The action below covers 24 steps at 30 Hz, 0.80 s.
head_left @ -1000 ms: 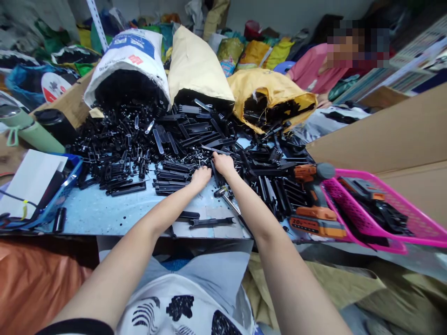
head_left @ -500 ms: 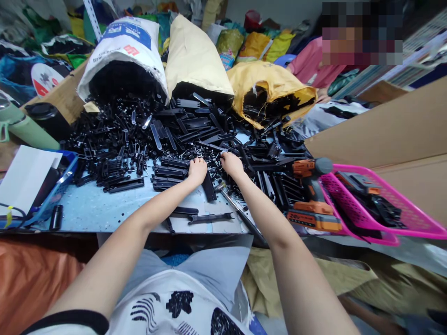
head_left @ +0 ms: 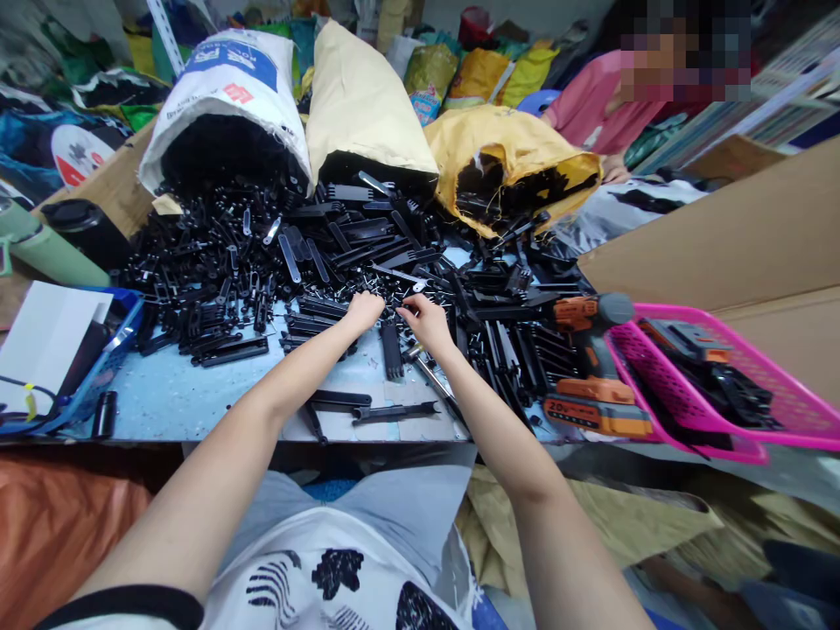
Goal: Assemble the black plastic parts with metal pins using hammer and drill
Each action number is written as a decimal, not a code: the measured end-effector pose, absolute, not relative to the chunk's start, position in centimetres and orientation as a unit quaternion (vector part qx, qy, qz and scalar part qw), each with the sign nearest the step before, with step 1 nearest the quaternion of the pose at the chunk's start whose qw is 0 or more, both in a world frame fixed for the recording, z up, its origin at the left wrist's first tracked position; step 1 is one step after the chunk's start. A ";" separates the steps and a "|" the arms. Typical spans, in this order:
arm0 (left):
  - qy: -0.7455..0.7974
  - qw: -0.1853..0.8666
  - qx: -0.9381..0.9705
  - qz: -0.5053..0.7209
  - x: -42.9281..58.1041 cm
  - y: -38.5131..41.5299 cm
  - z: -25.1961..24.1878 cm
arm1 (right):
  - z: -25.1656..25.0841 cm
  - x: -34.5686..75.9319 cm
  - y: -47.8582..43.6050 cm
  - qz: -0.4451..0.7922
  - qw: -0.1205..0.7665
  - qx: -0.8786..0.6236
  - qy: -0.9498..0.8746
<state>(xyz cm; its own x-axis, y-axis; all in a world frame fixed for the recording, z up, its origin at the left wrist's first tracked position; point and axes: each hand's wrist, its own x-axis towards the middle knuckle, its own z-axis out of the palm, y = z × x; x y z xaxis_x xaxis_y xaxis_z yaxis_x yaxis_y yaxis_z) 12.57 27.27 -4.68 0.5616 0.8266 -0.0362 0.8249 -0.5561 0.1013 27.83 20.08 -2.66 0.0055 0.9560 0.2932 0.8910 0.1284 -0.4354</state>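
My left hand (head_left: 363,311) rests with curled fingers on the near edge of a big pile of black plastic parts (head_left: 249,254), beside a short stack of flat black strips (head_left: 315,319). Just to its right, my right hand (head_left: 428,322) has thumb and forefinger pinched together among small silvery metal bits (head_left: 394,284); what it pinches is too small to tell. One flat black strip (head_left: 392,350) lies on the table between the two hands. A metal-shafted tool (head_left: 430,374) lies under my right wrist.
Three open sacks, white (head_left: 223,96), cream (head_left: 360,105) and yellow (head_left: 512,149), spill parts onto the light blue table (head_left: 184,394). An orange cordless drill (head_left: 591,367) and a pink basket (head_left: 774,411) sit right. A blue tray (head_left: 111,350) sits left. A person in pink (head_left: 584,105) sits behind.
Both hands drew slightly back and apart. The flat black strip that was under them now lies uncovered between them. The right fingers have come together in a pinch.
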 end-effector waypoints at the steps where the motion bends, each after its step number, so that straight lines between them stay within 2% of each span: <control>1: 0.461 0.055 0.886 0.010 12.3 27.1 -4.7 | -2.4 27.7 18.7 0.071 0.292 -0.650 -0.698; 4: 0.457 0.053 0.888 0.022 11.5 26.6 -4.8 | -2.0 26.5 14.6 0.127 0.357 -0.630 -0.678; 8: 0.479 0.053 0.876 0.032 10.9 26.0 -5.3 | -3.0 24.0 10.3 0.308 0.431 -0.571 -0.627; 12: 0.496 0.069 0.865 0.030 11.0 26.2 -5.5 | -4.6 22.0 7.6 0.407 0.427 -0.545 -0.596; 15: 0.500 0.073 0.862 0.048 11.1 26.2 -5.1 | -5.3 21.3 6.4 0.362 0.415 -0.566 -0.613; 18: 0.489 0.071 0.865 0.086 10.7 25.8 -4.0 | -5.4 21.0 5.4 0.252 0.401 -0.576 -0.666; 24: 0.463 0.116 0.841 0.254 6.5 23.1 -1.4 | -5.3 20.4 4.4 0.116 0.330 -0.537 -0.768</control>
<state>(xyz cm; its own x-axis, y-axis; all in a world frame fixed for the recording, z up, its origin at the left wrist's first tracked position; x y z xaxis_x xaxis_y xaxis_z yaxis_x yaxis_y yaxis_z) 6.49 23.06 -1.40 0.4430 0.8375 0.3199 0.7193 -0.5450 0.4309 20.43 4.44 -5.29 -0.2066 0.9006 0.3824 0.7479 0.3974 -0.5317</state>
